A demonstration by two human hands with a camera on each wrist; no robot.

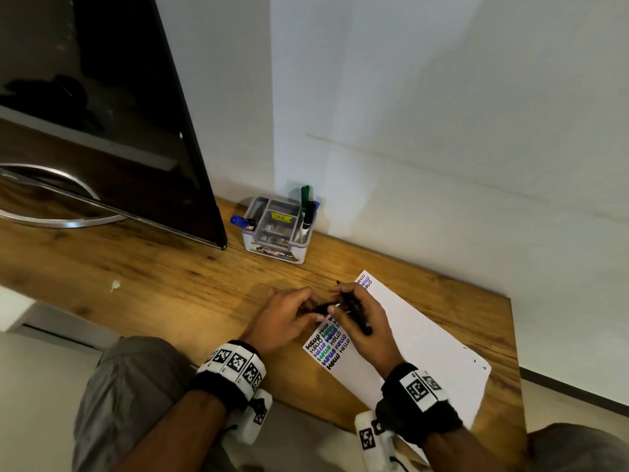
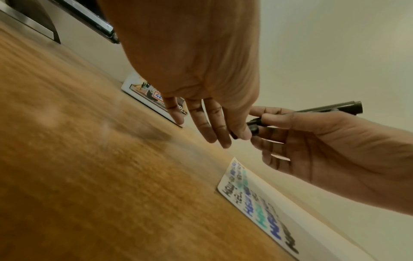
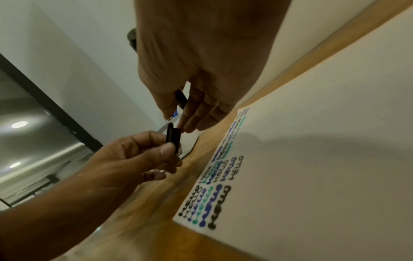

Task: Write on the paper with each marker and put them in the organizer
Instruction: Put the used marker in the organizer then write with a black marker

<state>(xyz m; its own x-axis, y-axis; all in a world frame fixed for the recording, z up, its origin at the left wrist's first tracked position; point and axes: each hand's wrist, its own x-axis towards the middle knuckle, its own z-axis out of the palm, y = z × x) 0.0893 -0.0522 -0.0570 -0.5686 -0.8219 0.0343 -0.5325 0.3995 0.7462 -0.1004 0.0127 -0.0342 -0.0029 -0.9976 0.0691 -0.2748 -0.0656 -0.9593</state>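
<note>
From the head camera, both hands meet above the near-left corner of the paper (image 1: pixel 418 338) on a wooden tabletop (image 1: pixel 163 277); bare wood lies left, and the organizer (image 1: pixel 277 229) stands by the wall. Left wrist view: the right hand (image 2: pixel 317 143) has its grip around a black marker (image 2: pixel 330 108), its tip hidden. Right wrist view: the left hand (image 3: pixel 125 159) pinches the black cap (image 3: pixel 173 139), blurred

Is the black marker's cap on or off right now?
Off. The left hand pinches the cap apart from the black marker, held by the right hand.
</note>
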